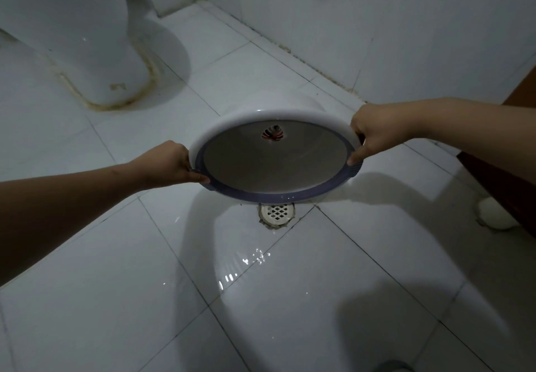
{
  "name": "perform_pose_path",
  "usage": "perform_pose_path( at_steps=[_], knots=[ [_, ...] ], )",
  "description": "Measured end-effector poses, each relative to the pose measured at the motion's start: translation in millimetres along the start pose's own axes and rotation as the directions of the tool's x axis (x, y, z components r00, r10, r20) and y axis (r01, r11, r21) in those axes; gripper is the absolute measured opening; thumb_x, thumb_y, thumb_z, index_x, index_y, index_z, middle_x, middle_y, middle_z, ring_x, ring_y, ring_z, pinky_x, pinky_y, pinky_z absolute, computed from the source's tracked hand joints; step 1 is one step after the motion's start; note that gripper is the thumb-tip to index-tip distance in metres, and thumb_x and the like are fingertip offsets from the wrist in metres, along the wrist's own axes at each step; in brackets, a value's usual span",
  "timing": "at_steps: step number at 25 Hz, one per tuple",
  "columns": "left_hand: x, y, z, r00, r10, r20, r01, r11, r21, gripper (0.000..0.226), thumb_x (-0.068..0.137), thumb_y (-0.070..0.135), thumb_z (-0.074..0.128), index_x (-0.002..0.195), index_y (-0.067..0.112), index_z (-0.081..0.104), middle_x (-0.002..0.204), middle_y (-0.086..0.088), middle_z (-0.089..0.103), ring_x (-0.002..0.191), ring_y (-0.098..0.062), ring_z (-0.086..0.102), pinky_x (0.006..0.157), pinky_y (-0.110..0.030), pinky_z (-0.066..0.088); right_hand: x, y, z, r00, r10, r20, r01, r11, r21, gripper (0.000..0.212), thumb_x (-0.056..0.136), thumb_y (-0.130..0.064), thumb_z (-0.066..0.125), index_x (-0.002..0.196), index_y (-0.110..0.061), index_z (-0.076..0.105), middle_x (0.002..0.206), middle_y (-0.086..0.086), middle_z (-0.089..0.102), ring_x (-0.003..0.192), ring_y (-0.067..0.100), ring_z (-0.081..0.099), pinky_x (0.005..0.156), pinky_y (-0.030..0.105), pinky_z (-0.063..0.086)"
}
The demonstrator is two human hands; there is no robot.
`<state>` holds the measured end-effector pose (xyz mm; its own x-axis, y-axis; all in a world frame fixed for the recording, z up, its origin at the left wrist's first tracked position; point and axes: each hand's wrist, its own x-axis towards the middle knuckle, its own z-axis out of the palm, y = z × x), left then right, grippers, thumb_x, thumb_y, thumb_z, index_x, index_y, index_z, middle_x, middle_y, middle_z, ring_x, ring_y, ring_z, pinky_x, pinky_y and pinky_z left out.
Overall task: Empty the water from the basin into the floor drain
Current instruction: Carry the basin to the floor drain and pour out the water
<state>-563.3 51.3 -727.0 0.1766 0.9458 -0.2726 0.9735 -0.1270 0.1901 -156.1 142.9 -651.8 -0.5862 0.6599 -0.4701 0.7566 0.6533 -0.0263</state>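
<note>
We've got the basin tipped toward us over the floor drain, left hand and right hand both clamped on its rim.

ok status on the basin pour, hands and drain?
Left hand and right hand both gripping the basin rim. Basin tilted toward the person, held just above the floor drain. Drain grate unobstructed; wet tiles nearby.
</note>
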Motion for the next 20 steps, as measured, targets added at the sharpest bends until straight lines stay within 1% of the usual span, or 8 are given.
perform_pose_path(
  at_steps=[2, 5, 7, 10, 12, 14, 18, 20],
  knots=[
    [-2.2, 0.6, 1.6, 0.999, 0.011, 0.031, -0.011, 1.0, 0.017, 0.055, 0.072, 0.065, 0.068, 0.079, 0.011, 0.075, 0.07, -0.01, 0.071, 0.067, -0.026, 0.065, 0.066, -0.041, 0.056, -0.2, -7.0, -0.8, 0.997, 0.022, 0.068, -0.021, 1.0, -0.018, 0.037, 0.071, -0.056, 0.072, 0.062, -0.023, 0.058, 0.059, -0.007, 0.056, 0.054, 0.007, 0.053, 0.05, 0.023, 0.04],
    [-6.2, 1.4, 2.7, 0.995, 0.018, 0.099, -0.02, 1.0, 0.015, 0.051, 0.077, 0.064, 0.063, 0.091, 0.016, 0.073, 0.082, -0.007, 0.073, 0.076, -0.026, 0.065, 0.072, -0.04, 0.056, -0.1, -17.1, 7.4, 0.967, 0.06, 0.248, -0.07, 0.997, 0.033, 0.026, 0.074, -0.05, 0.073, 0.073, -0.029, 0.058, 0.076, -0.011, 0.057, 0.069, 0.008, 0.056, 0.069, 0.026, 0.044],
    [-8.0, 2.1, 1.8, 0.99, 0.049, 0.132, -0.053, 0.998, 0.026, 0.048, 0.08, 0.062, 0.061, 0.097, 0.018, 0.071, 0.086, -0.004, 0.073, 0.078, -0.024, 0.065, 0.074, -0.038, 0.056, 0.6, -21.7, 18.8, 0.936, 0.079, 0.343, -0.088, 0.996, 0.01, 0.023, 0.078, -0.049, 0.071, 0.083, -0.028, 0.063, 0.087, -0.006, 0.061, 0.08, 0.014, 0.058, 0.08, 0.027, 0.044],
    [-8.8, 4.0, 0.8, 0.985, 0.091, 0.148, -0.109, 0.987, 0.115, 0.046, 0.083, 0.061, 0.058, 0.097, 0.019, 0.069, 0.084, -0.002, 0.072, 0.077, -0.022, 0.064, 0.073, -0.034, 0.054, 2.4, -25.5, 29.7, 0.887, 0.133, 0.443, -0.114, 0.991, -0.07, 0.045, 0.081, -0.055, 0.065, 0.109, -0.019, 0.067, 0.102, -0.001, 0.061, 0.092, 0.018, 0.054, 0.087, 0.027, 0.042],
    [-7.5, 5.4, 3.1, 0.978, 0.124, 0.17, -0.148, 0.979, 0.138, 0.045, 0.083, 0.061, 0.058, 0.1, 0.02, 0.069, 0.087, -0.001, 0.072, 0.08, -0.022, 0.065, 0.075, -0.034, 0.054, 2.7, -25.1, 31.1, 0.863, 0.147, 0.484, -0.119, 0.989, -0.088, 0.052, 0.083, -0.058, 0.061, 0.117, -0.019, 0.065, 0.112, 0.0, 0.062, 0.095, 0.018, 0.052, 0.087, 0.027, 0.04],
    [-4.8, 6.5, 5.7, 0.97, 0.126, 0.206, -0.151, 0.983, 0.106, 0.047, 0.082, 0.06, 0.061, 0.104, 0.02, 0.068, 0.093, -0.002, 0.073, 0.085, -0.024, 0.066, 0.079, -0.037, 0.054, 3.9, -23.3, 31.6, 0.855, 0.159, 0.494, -0.13, 0.987, -0.092, 0.056, 0.083, -0.059, 0.06, 0.122, -0.02, 0.063, 0.12, 0.001, 0.061, 0.101, 0.019, 0.054, 0.088, 0.027, 0.039],
    [3.2, 6.0, 6.0, 0.968, 0.119, 0.221, -0.127, 0.992, 0.023, 0.049, 0.079, 0.058, 0.067, 0.111, 0.021, 0.068, 0.1, -0.003, 0.073, 0.09, -0.024, 0.066, 0.084, -0.039, 0.054, 7.3, -20.4, 29.6, 0.864, 0.158, 0.478, -0.135, 0.987, -0.081, 0.057, 0.084, -0.058, 0.059, 0.127, -0.021, 0.06, 0.126, 0.002, 0.061, 0.114, 0.022, 0.055, 0.095, 0.029, 0.04],
    [7.5, 3.5, 4.4, 0.964, 0.14, 0.224, -0.138, 0.99, -0.025, 0.049, 0.079, 0.058, 0.068, 0.114, 0.024, 0.067, 0.104, 0.0, 0.072, 0.092, -0.021, 0.066, 0.086, -0.039, 0.054, 8.9, -18.2, 25.6, 0.877, 0.144, 0.458, -0.148, 0.989, -0.027, 0.058, 0.084, -0.057, 0.06, 0.131, -0.022, 0.057, 0.128, 0.002, 0.059, 0.117, 0.023, 0.054, 0.1, 0.031, 0.04]
  ],
)
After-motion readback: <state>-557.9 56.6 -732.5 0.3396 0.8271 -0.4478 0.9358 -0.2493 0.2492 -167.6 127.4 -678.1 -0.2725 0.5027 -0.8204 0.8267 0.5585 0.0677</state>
